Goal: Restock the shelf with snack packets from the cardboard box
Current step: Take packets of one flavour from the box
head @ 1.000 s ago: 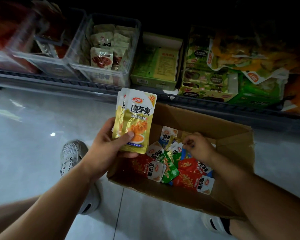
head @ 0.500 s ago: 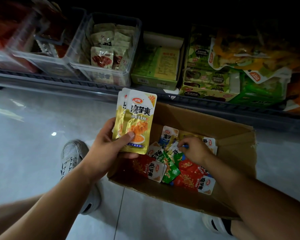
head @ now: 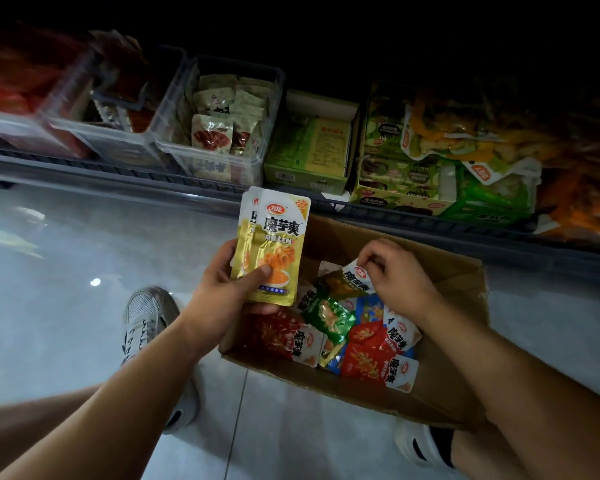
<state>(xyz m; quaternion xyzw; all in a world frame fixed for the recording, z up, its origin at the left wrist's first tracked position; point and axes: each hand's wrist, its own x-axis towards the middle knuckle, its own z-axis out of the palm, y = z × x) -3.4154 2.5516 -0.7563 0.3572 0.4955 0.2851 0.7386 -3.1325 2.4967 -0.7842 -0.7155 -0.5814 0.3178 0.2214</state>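
Observation:
An open cardboard box (head: 461, 282) sits on the floor below the shelf edge (head: 153, 173). Inside lie several loose snack packets (head: 371, 362) in red, green, blue and gold. My left hand (head: 227, 299) holds a small upright stack of yellow packets (head: 274, 244) over the box's left corner, thumb pressed on the front one. My right hand (head: 395, 278) is inside the box, fingers pinching the white top end of another yellow packet (head: 347, 280), which is lifted above the pile.
The low shelf holds clear plastic bins (head: 222, 133) of beige packets, a green carton (head: 312, 150), a display box (head: 399, 181) and loose bags (head: 471, 140) at right. My shoes (head: 146, 327) stand on the pale tiled floor beside the box.
My right hand, which was digging among the packets, has closed on a yellow packet and raised it. The left hand's stack stays where it was.

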